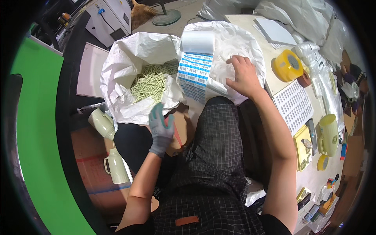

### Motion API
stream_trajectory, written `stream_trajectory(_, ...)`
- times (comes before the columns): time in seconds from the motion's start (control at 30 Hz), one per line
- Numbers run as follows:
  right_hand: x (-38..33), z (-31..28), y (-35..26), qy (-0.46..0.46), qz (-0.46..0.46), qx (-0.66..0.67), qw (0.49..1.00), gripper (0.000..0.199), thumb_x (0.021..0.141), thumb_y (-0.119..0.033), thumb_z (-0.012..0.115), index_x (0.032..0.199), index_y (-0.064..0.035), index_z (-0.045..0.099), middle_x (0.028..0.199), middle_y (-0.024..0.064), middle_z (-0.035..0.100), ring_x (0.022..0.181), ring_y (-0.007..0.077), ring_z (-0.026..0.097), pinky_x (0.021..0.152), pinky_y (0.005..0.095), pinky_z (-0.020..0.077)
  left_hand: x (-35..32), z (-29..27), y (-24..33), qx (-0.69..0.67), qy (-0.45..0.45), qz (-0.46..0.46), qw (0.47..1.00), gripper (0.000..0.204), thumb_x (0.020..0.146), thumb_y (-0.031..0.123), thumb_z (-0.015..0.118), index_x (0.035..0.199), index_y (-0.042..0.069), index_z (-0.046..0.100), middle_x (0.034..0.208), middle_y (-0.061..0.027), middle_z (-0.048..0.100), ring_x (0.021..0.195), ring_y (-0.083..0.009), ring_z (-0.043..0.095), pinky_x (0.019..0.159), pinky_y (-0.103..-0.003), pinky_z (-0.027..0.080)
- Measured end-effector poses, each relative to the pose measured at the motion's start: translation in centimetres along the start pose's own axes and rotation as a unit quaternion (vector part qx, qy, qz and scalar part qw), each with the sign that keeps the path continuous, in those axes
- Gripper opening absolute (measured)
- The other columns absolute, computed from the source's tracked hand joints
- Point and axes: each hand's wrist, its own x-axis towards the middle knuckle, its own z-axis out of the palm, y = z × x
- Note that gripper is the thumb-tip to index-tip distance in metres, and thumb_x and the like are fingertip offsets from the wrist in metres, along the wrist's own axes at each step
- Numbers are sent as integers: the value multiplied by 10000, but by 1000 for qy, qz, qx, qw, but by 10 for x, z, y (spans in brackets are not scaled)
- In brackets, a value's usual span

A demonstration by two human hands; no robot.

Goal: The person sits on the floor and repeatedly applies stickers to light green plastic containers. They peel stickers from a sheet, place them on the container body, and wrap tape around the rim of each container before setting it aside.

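Observation:
My left hand (159, 129), in a grey and green glove, hovers by my left knee with its fingers stretched and the thumb apart; it holds nothing. Just beyond it lies a white sack (121, 78) with many pale green stick-like pieces (150, 84) inside. My bare right hand (245, 76) is held over a second white sack (256, 58) of translucent plastic pieces (231, 43). Its fingers are slightly bent, thumb apart, with nothing visible between them. Between the sacks rests a label roll (198, 41), its blue and white label strip (194, 72) hanging toward me.
On the right, a white table (280, 84) bears a yellow tape roll (288, 65), a label sheet (293, 105) and a pale green jug (328, 135). Two more jugs, one upper (101, 122) and one lower (116, 166), are at left near cardboard boxes (90, 164). A green panel (35, 117) stands far left.

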Motion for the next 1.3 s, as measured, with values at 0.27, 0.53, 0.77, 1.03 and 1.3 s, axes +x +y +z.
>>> stream_trajectory(0.27, 8, 11, 4, 39, -40, -35, 998, 550, 880, -415, 849, 1330, -121, 729, 1146, 105, 780, 1245, 338, 648, 1149, 528, 433, -23, 4, 51, -36, -63, 46, 996, 561, 907, 174, 807, 1419, 23, 637, 1387, -197, 687, 1267, -419, 641, 1107, -514, 512)
stream_trajectory(0.53, 23, 30, 8, 147, -128, -58, 979, 322, 882, -309, 888, 1131, -116, 825, 1154, 158, 708, 1165, 370, 641, 1051, 523, 474, -20, -65, 85, -24, 17, 141, 990, 588, 834, 137, 896, 1364, 35, 661, 1443, -180, 631, 1333, -406, 607, 1136, -516, 490)
stream_trajectory(0.77, -72, 16, -31, 115, -124, 47, 984, 508, 963, -113, 816, 1425, 4, 639, 1344, 226, 668, 1272, 432, 604, 1140, 521, 458, -90, -120, -56, 146, 208, -44, 966, 602, 876, 134, 817, 1426, 17, 603, 1409, -220, 625, 1235, -428, 621, 1059, -511, 518)
stream_trajectory(1.03, -191, 24, -118, -17, -87, 126, 988, 474, 854, -30, 815, 1310, -38, 684, 1256, 176, 700, 1194, 395, 635, 1064, 515, 487, -261, -215, -309, 277, 188, -520, 786, 485, 869, 363, 768, 1118, -48, 703, 1129, -326, 721, 1035, -500, 696, 955, -548, 559)
stream_trajectory(1.3, -223, 25, -176, -30, -71, 252, 965, 499, 813, 4, 840, 1282, -23, 671, 1189, 183, 688, 1088, 392, 660, 919, 466, 554, -268, -212, -330, 301, -14, -524, 796, 561, 871, 571, 816, 1209, 124, 778, 1279, -175, 767, 1176, -402, 718, 1004, -535, 565)
